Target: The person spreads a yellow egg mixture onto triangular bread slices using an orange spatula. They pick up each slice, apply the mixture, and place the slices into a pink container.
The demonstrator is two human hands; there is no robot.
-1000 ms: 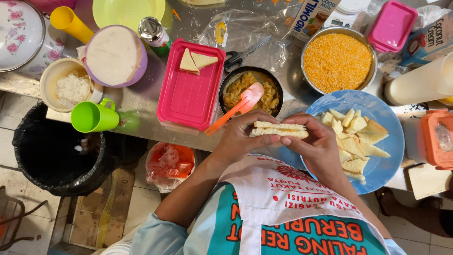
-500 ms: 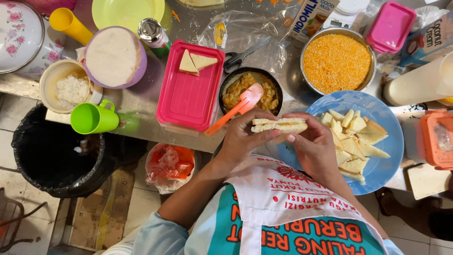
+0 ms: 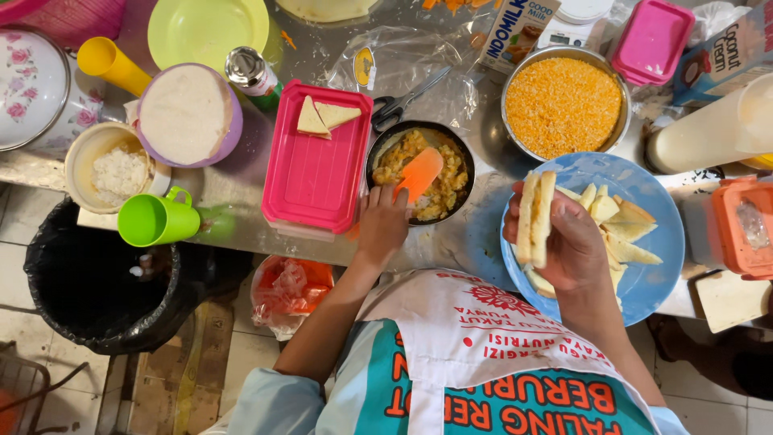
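Just below the middle of the frame, the left hand (image 3: 382, 225) closes its fingers around the handle of an orange spatula (image 3: 418, 174), whose blade rests in the yellow filling of a small black pan (image 3: 419, 171) at the centre. To the right, the right hand (image 3: 568, 242) grips a folded bread sandwich (image 3: 535, 216), held on edge with the fingers curled round its lower half, above the left rim of a blue plate (image 3: 656, 278). Triangular bread pieces (image 3: 622, 229) are heaped on that plate, just beside the hand.

Left of the pan lies a pink rectangular tray (image 3: 316, 173) with two bread triangles (image 3: 324, 118) in its upper corner. Above the pan a pair of scissors (image 3: 403, 98) rests on a clear plastic bag. At upper right a metal bowl (image 3: 564, 103) is filled with orange crumbs, and a pink lidded box (image 3: 651, 40) sits further right. At upper left stand a purple bowl (image 3: 187, 114) of white flour, a cream mug (image 3: 114, 167) of white grains and a green cup (image 3: 156, 219) on the counter edge. A black-lined bin (image 3: 97, 282) stands on the floor at lower left. A printed apron (image 3: 491, 354) fills the bottom of the frame.
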